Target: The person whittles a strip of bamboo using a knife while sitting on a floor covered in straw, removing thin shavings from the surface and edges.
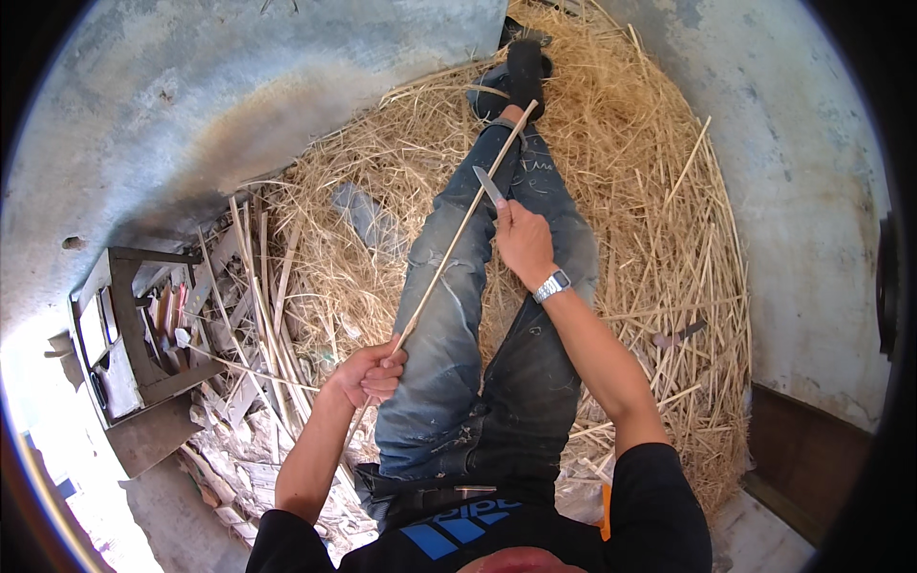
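Left hand (371, 373) is closed around a long, thin stick (447, 260). The stick slants up over the blue jeans (444, 358) to the feet (525, 72), and a bit of it pokes out below the hand too. Next is a little knife (490, 187). Its shiny blade crosses the stick, but I can't tell if they touch. Right hand (525, 241) is wrapped around the knife's handle. Its wrist has a silver watch (551, 285). Farther right is lots of yellow straw (659, 239).

A thick layer of straw-like shavings (611, 129) carries the person's outstretched legs (444, 315), a crumpled grey sheet (360, 212) and long pale strips (702, 286).
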The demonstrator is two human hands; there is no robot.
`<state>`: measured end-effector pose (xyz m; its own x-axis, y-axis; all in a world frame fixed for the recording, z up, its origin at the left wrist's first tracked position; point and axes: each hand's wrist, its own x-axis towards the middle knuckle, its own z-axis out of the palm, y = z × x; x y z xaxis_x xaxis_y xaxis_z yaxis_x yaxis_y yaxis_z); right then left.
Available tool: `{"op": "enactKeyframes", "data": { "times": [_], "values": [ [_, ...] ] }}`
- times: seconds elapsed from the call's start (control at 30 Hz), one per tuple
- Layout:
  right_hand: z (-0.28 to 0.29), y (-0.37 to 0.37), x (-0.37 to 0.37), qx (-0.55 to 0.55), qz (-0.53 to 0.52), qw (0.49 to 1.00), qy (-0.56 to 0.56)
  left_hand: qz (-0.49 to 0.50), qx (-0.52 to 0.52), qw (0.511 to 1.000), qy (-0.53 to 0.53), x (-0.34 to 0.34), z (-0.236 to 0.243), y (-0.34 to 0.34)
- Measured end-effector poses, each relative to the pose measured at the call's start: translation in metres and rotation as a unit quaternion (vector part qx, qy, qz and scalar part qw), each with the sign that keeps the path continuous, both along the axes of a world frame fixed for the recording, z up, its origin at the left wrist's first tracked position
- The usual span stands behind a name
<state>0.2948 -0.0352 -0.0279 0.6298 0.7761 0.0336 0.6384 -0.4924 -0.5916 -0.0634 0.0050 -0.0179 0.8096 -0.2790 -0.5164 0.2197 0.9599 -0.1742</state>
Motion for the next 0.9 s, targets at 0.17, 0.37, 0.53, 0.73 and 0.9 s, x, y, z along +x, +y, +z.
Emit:
{"op": "enactKeyframes", "data": {
  "times": [0.17,0.37,0.53,0.73,0.9],
  "values": [
    [-0.02,-0.008,0.001,0.04,0.029,0.994,0.093,0.018,-0.091,0.995,-0.029,0.001,-0.001,-0.013],
    [-0.025,-0.014,0.008,0.038,0.063,0.983,0.165,0.033,-0.128,0.99,-0.041,0.003,0.001,-0.013],
    [-0.029,-0.03,0.007,0.033,0.087,0.973,0.209,0.044,-0.128,0.989,-0.064,0.002,-0.002,-0.015],
    [-0.006,-0.031,0.03,-0.023,0.078,0.981,0.177,0.027,0.217,0.973,0.08,0.01,0.036,-0.019],
    [-0.012,-0.017,0.043,-0.002,0.054,0.993,0.102,-0.106,0.632,0.751,0.159,0.01,0.056,-0.035]
  ]
}}
